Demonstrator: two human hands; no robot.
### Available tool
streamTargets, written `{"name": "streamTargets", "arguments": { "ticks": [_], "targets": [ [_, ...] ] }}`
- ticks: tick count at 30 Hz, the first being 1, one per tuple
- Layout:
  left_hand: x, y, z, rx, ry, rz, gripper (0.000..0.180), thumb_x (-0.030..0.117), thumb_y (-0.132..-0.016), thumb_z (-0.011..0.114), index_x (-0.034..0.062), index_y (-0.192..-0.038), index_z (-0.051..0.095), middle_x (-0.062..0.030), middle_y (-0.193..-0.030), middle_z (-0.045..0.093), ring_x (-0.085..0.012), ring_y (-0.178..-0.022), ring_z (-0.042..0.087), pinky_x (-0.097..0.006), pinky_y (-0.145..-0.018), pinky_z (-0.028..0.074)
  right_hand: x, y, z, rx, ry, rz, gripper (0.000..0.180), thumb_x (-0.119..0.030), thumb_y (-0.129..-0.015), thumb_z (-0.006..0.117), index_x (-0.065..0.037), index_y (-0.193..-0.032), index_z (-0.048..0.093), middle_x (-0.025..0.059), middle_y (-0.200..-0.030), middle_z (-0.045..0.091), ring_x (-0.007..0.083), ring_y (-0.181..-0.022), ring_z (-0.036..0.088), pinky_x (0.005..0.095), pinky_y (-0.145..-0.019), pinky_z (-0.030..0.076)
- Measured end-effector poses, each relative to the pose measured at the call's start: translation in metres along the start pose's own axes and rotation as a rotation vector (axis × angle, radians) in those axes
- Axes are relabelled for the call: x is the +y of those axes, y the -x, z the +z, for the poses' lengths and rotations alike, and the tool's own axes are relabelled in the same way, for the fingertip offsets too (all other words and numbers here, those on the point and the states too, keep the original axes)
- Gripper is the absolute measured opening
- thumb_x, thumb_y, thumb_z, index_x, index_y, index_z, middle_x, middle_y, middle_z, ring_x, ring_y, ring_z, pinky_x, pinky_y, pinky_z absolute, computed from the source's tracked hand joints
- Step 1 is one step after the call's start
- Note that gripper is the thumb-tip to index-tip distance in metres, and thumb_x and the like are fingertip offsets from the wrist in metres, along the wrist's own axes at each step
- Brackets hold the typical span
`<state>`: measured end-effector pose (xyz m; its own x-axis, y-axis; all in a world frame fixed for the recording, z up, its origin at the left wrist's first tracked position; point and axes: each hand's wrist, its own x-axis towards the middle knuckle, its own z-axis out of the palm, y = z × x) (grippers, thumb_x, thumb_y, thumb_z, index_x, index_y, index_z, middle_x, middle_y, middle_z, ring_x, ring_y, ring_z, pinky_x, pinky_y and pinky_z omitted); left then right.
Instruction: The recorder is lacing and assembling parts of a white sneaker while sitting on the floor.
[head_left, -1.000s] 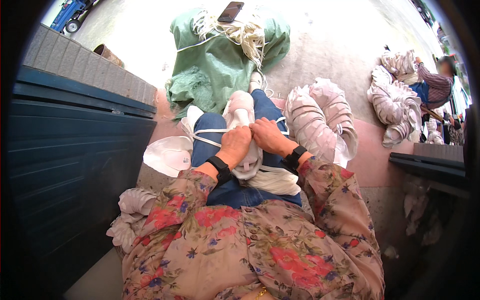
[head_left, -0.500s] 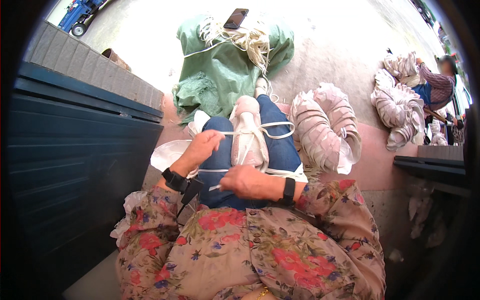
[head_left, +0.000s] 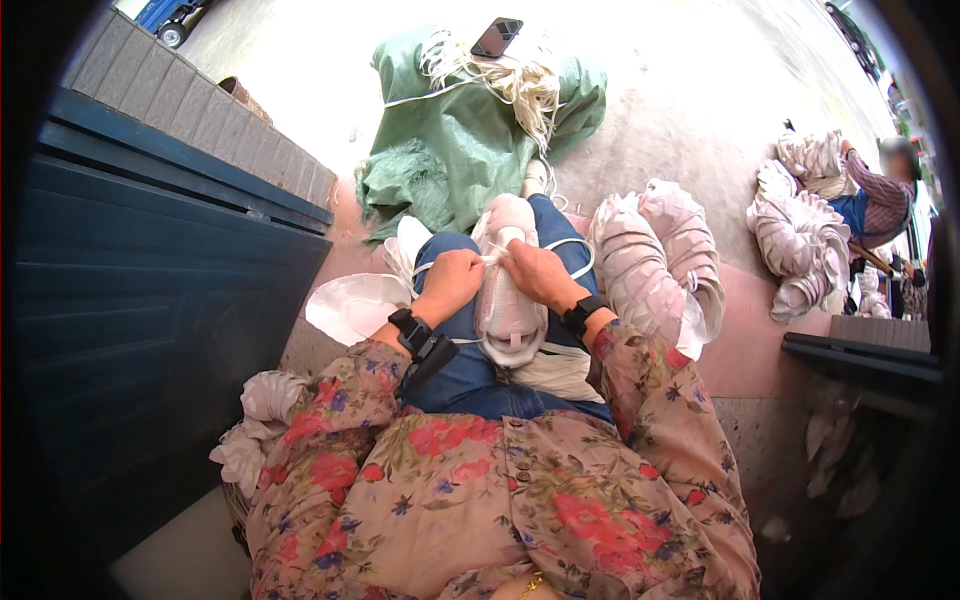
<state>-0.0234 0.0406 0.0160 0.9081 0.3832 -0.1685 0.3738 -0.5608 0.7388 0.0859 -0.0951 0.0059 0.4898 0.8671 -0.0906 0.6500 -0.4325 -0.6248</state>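
My fingertips hidden where my left hand (head_left: 452, 282) and right hand (head_left: 537, 273) meet over the shoe upper (head_left: 508, 305), its middle covered, distant person (head_left: 880, 195) blurred.

Head view, steeply down, near lap (head_left: 470, 370)

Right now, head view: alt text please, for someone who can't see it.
Both hands, left hand and right hand, grip white cord on a pale pink shoe upper resting on the lap. Similar uppers are stacked to the right; a green sack lies ahead.
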Motion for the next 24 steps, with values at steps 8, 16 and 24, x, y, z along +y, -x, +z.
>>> {"name": "streamTargets", "arguments": {
  "ticks": [8, 16, 24],
  "targets": [
    [0.011, -0.005, -0.003, -0.091, -0.306, 0.027, 0.02, 0.018, -0.078, 0.049, 0.0013, -0.074, 0.06, -0.0196, -0.074, 0.059, -0.0367, -0.073, 0.058, -0.045, -0.065, 0.045, 0.001, 0.002, 0.0, 0.02, -0.129, 0.081, 0.026, -0.027, -0.083, 0.048, -0.001, -0.082, 0.047, 0.0234, -0.073, 0.056, 0.0397, -0.074, 0.054, 0.0461, -0.064, 0.041],
    [0.02, -0.009, 0.006, -0.146, -0.543, 0.238, 0.013, 0.013, -0.076, 0.049, 0.0035, -0.071, 0.058, -0.015, -0.072, 0.057, -0.0329, -0.07, 0.059, -0.046, -0.063, 0.045, 0.008, 0.004, 0.005, 0.276, -0.534, 0.233, 0.033, -0.032, -0.088, 0.043, 0.0, -0.082, 0.052, 0.0171, -0.064, 0.056, 0.0297, -0.062, 0.056, 0.0362, -0.057, 0.042],
    [0.023, 0.005, 0.003, 0.053, -0.548, 0.287, 0.019, 0.023, -0.075, 0.057, 0.0047, -0.067, 0.059, -0.0098, -0.068, 0.059, -0.0291, -0.071, 0.055, -0.04, -0.058, 0.038, -0.025, 0.036, -0.026, -0.108, -1.144, 0.647, 0.023, -0.022, -0.086, 0.047, -0.003, -0.076, 0.056, 0.001, -0.054, 0.051, 0.0073, -0.039, 0.044, 0.0201, -0.035, 0.032]
  ]
}}
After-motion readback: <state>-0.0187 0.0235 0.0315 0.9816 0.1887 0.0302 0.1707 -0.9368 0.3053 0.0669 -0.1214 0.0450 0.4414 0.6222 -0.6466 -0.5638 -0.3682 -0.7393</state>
